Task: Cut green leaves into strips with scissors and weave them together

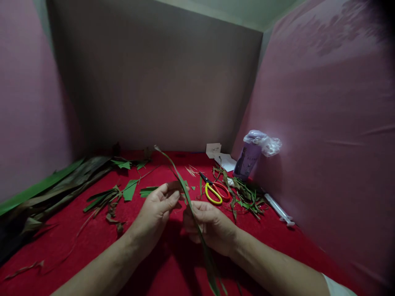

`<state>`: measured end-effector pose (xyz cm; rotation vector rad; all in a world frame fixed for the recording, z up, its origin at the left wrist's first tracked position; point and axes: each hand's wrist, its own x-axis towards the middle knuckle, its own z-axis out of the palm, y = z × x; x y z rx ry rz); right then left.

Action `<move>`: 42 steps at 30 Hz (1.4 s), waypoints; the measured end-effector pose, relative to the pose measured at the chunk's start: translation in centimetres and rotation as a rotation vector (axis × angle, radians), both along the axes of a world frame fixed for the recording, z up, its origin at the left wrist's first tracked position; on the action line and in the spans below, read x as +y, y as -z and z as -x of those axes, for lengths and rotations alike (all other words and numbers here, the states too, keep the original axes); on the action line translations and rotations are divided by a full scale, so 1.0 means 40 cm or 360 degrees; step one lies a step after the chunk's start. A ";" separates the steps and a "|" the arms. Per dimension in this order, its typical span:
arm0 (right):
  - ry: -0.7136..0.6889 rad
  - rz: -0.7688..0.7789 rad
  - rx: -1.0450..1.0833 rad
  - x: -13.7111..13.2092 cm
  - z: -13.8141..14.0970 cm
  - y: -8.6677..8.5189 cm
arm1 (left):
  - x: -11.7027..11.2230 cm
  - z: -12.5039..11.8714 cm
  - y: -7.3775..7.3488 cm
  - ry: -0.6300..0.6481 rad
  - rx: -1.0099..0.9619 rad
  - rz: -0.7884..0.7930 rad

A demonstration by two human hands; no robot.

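Scissors [211, 183] with one yellow and one red handle loop lie on red cloth [68, 222] and serve as landmark. Purple bottle [246, 162], wrapped at its top in clear plastic, stands beyond and to the right of the scissors; its pale printed lettering is too small to read reliably. White card [213, 150], beyond the scissors, bears dark marks, likewise illegible.

Long green leaf blade [186, 195] is held in the air, to the left of and nearer than the scissors. Its long axis runs fore-and-aft on a slant: narrow end pointing away and leftward, wider end toward the wearer and rightward. Right hand [212, 226] grasps the blade between thumb and curled fingers. Left hand [159, 209] is beside the blade, thumb and fingers bent; whether it grips anything cannot be determined.

Leaf trimmings [247, 191] and a syringe [279, 210] lie right of the scissors.
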<state>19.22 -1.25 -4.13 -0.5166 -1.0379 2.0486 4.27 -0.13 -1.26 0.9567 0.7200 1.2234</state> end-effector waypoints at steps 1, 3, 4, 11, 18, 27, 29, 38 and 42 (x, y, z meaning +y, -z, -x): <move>-0.0064 0.0015 0.0018 -0.001 -0.002 -0.001 | -0.002 0.002 -0.001 0.0081 -0.0041 0.0047; -0.0205 0.0047 0.0045 -0.005 -0.004 -0.002 | -0.005 0.006 -0.001 0.0248 -0.0111 0.0122; -0.0264 0.0066 0.0055 -0.008 -0.005 -0.001 | -0.006 0.008 0.000 0.0306 -0.0137 0.0139; -0.0031 0.0011 -0.0241 -0.016 0.011 0.002 | 0.005 0.010 -0.001 0.0281 -0.0071 0.0137; 0.0424 -0.0050 -0.0425 -0.001 0.023 0.005 | 0.033 0.017 0.022 -0.0045 0.0091 0.0138; 0.0690 -0.0384 -0.0732 -0.008 0.024 0.008 | 0.034 0.018 0.030 -0.0050 0.0108 0.0198; 0.0731 -0.0462 -0.0796 -0.008 0.027 0.010 | 0.035 0.018 0.033 -0.0029 0.0100 0.0208; 0.0738 -0.0586 -0.0968 -0.018 0.033 0.019 | 0.046 0.032 0.000 -0.0087 -0.0104 0.0073; 0.0695 -0.0643 -0.0997 -0.023 0.035 0.019 | 0.058 0.051 -0.019 -0.0196 -0.0210 0.0074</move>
